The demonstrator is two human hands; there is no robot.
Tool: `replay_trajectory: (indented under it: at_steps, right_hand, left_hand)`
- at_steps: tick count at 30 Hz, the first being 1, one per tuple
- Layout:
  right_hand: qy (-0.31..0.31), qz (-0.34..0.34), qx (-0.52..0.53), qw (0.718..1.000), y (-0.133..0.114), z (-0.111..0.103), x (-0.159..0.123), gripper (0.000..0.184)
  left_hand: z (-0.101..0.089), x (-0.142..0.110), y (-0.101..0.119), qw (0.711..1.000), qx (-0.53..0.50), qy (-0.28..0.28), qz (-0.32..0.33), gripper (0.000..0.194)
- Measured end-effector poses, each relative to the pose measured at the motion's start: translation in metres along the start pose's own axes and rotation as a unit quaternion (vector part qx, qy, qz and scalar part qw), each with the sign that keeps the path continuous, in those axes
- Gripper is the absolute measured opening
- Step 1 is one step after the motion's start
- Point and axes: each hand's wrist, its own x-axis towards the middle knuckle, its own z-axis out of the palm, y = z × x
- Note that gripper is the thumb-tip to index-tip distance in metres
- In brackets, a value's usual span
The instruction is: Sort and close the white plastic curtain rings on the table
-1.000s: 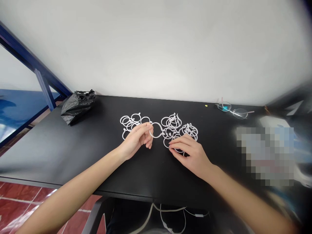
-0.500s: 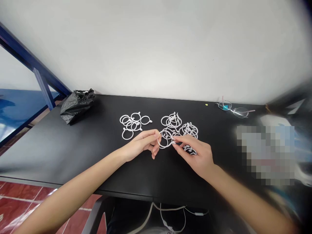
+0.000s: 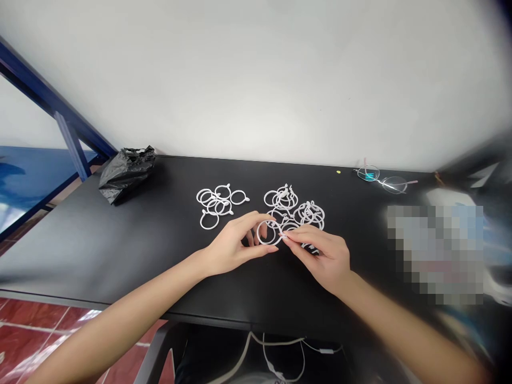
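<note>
A white plastic ring [image 3: 258, 234], like a shower curtain ring, is held between both hands above the black table. My left hand [image 3: 230, 242] curves around its left side, index finger along the top edge and thumb under the bottom edge. At the ring's right side, my right hand [image 3: 322, 253] pinches the small tab between thumb and index finger. Just behind, a pile of white rings [image 3: 269, 199], several of them overlapping, is partly hidden by my fingers. Farther left lies another group of closed white rings [image 3: 209, 220] with small knobs.
A crumpled black plastic bag [image 3: 127, 173] lies at the table's [image 3: 100, 250] back left. Wire-framed eyeglasses [image 3: 394, 185] rest near the wall at the back right. A blurred, pixelated object [image 3: 438, 253] stands on the right. White cables [image 3: 276, 344] hang below the front edge.
My left hand has shifted its grip: thumb and index finger now span the ring's bottom and top instead of pinching its left side. The right hand stays nearly in place.
</note>
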Motion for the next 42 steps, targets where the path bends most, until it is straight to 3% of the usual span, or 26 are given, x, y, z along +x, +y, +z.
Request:
replay_trajectory:
  at_steps: [9, 13, 16, 21, 23, 27, 36, 39, 42]
  right_hand:
    - [-0.007, 0.009, 0.011, 1.000, -0.002, 0.000, -0.001, 0.024]
    - [-0.010, 0.027, 0.018, 0.999, 0.003, -0.001, -0.003, 0.034]
    - [-0.006, 0.044, 0.022, 0.999, 0.008, -0.003, -0.005, 0.046]
    - [0.012, 0.045, 0.035, 0.998, 0.008, -0.004, -0.006, 0.042]
    - [0.013, 0.044, 0.032, 0.998, 0.006, -0.005, -0.005, 0.038]
    - [0.010, 0.054, 0.015, 0.998, 0.004, -0.005, -0.003, 0.028]
    - [0.010, 0.051, 0.005, 0.999, 0.005, -0.005, -0.004, 0.027]
    - [0.009, 0.049, 0.010, 0.999, 0.007, -0.004, -0.005, 0.030]
    - [0.008, 0.046, 0.016, 0.999, 0.007, -0.004, -0.005, 0.031]
  left_hand:
    - [0.000, -0.001, 0.001, 0.999, 0.027, -0.005, 0.027, 0.041]
    - [-0.008, 0.000, 0.002, 0.995, 0.082, -0.005, 0.062, 0.041]
    - [-0.027, 0.002, 0.002, 0.978, 0.196, 0.031, 0.070, 0.036]
    - [-0.077, 0.002, -0.005, 0.899, 0.420, 0.126, -0.014, 0.032]
    - [-0.095, -0.001, -0.011, 0.887, 0.442, 0.125, -0.049, 0.034]
    - [-0.117, -0.008, -0.021, 0.892, 0.427, 0.095, -0.113, 0.042]
    - [-0.128, -0.017, -0.037, 0.911, 0.384, 0.041, -0.145, 0.061]
    - [-0.128, -0.015, -0.033, 0.908, 0.393, 0.064, -0.132, 0.061]
    - [-0.111, -0.007, -0.021, 0.917, 0.374, 0.123, -0.070, 0.049]
